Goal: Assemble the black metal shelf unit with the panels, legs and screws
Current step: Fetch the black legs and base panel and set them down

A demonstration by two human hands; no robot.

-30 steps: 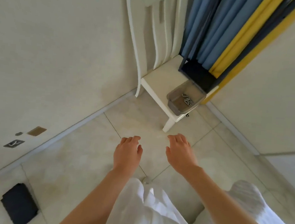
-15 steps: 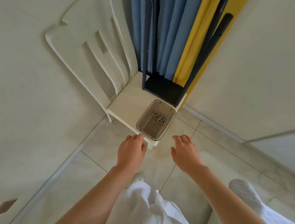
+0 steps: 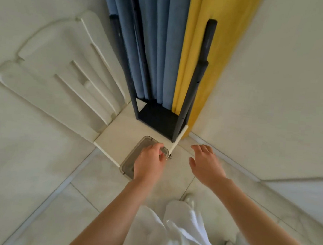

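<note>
One head-worn wide-angle view, looking steeply down and forward into a room corner. Both bare forearms are reaching in from the bottom edge, so the camera is sitting close above the hands. The white slatted wooden chair (image 3: 65,96) and pale tiled floor (image 3: 34,179) are filling the left; edges are bending from lens distortion. No second view is sharing anything.

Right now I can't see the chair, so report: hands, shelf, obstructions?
Left hand reaching into screw tray, grip unclear. Right hand open, empty. Shelf unit untouched on chair.
</note>
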